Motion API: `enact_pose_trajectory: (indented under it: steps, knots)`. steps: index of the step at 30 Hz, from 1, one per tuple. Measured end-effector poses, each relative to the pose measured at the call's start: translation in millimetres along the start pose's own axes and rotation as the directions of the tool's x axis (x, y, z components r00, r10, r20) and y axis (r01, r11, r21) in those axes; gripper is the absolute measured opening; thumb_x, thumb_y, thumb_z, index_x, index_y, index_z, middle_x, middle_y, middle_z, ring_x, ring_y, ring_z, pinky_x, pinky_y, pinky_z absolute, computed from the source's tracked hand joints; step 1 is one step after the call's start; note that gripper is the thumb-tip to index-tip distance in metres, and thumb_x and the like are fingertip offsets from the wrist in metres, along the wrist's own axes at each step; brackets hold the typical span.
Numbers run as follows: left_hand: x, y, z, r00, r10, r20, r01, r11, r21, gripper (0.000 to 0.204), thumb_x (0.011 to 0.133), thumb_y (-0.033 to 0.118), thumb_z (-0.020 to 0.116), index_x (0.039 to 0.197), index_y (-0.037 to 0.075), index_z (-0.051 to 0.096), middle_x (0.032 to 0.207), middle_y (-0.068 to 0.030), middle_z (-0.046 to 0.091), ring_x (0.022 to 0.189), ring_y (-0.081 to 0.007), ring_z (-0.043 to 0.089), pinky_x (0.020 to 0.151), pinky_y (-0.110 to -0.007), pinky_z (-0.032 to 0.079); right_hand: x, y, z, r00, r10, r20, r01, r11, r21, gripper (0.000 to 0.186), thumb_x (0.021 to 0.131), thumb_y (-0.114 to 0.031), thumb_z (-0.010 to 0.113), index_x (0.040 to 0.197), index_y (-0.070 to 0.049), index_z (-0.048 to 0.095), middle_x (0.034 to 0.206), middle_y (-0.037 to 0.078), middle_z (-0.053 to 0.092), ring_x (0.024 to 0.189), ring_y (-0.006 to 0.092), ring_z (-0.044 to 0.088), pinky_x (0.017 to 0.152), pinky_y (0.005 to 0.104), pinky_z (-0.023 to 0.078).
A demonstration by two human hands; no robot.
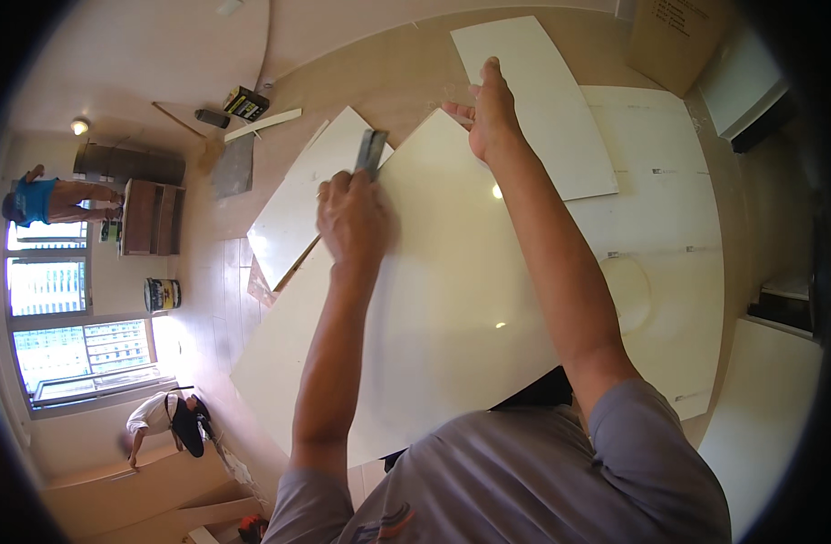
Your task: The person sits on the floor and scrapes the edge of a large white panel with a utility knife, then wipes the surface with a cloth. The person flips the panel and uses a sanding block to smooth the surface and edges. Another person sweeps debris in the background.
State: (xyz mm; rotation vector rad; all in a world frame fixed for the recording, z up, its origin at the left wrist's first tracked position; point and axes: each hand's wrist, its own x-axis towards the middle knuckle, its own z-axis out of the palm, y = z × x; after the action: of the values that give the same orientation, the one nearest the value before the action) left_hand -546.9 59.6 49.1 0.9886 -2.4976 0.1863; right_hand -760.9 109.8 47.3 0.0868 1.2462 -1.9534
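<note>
The big white tile (pixel 452 299) leans against my lap above the pale wood floor (pixel 216 299), my left hand (pixel 352 218) fisted around a grey tool (pixel 371 150) at its upper edge, my right hand (pixel 492 113) spread flat on its top corner, the tool's tip too blurred to identify.

The large tile (pixel 452 272) under both hands is glossy cream-white and plain, as are the tile (pixel 293 208) to its left and the long tile (pixel 542 100) beyond it. The tool (pixel 371 150) in the left hand (pixel 350 218) is dull grey. The floor (pixel 212 290) is pale beige wood. The far-left box (pixel 245 103) is black and yellow.
</note>
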Motion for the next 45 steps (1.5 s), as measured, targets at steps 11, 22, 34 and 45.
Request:
enact_pose_trajectory:
  steps: [11, 22, 34, 45]
  knots:
    - [25, 25, 13, 0.998, 0.059, -0.018, -0.061, 0.988, -0.144, 0.021, 0.082, 0.01, 0.068, 0.102, 0.011, 0.074, 0.096, -0.011, 0.067, 0.096, -0.0316, 0.063, 0.084, -0.044, 0.052, 14, 5, -12, 0.994, 0.071, 0.078, -0.085, 0.978, 0.192, 0.075, 0.103, -0.057, 0.035, 0.159, -0.009, 0.021, 0.162, 0.014, 0.024, 0.114, 0.0355, 0.057, 0.096, 0.0466, 0.05]
    - [79, 88, 34, 0.995, 0.068, 0.067, -0.068, 0.998, 0.005, 0.014, 0.085, 0.014, 0.065, 0.096, 0.01, 0.071, 0.096, -0.0126, 0.066, 0.1, -0.034, 0.062, 0.085, -0.045, 0.051, 17, 17, -4, 0.981, 0.156, 0.111, -0.182, 0.942, 0.282, 0.071, 0.103, -0.051, 0.039, 0.158, -0.008, 0.023, 0.161, 0.018, 0.021, 0.125, 0.0336, 0.049, 0.096, 0.0498, 0.05]
    - [7, -16, 6, 0.991, 0.124, -0.047, -0.13, 0.98, -0.15, 0.019, 0.079, 0.008, 0.072, 0.098, 0.009, 0.075, 0.098, -0.0076, 0.07, 0.092, -0.0303, 0.063, 0.082, -0.042, 0.052, 20, 12, -17, 0.989, 0.112, 0.093, -0.132, 0.963, 0.237, 0.069, 0.105, -0.051, 0.038, 0.158, -0.011, 0.023, 0.157, 0.019, 0.028, 0.119, 0.0362, 0.053, 0.103, 0.0506, 0.044]
    - [-9, -44, -12, 0.982, 0.187, -0.021, -0.188, 0.967, -0.173, 0.025, 0.078, 0.005, 0.072, 0.102, 0.009, 0.075, 0.098, -0.0082, 0.071, 0.084, -0.0318, 0.063, 0.077, -0.043, 0.053, 26, 15, -21, 0.998, 0.055, 0.026, -0.06, 0.964, 0.26, 0.071, 0.106, -0.045, 0.041, 0.156, 0.0, 0.019, 0.157, 0.029, 0.022, 0.124, 0.0454, 0.051, 0.106, 0.0491, 0.047]
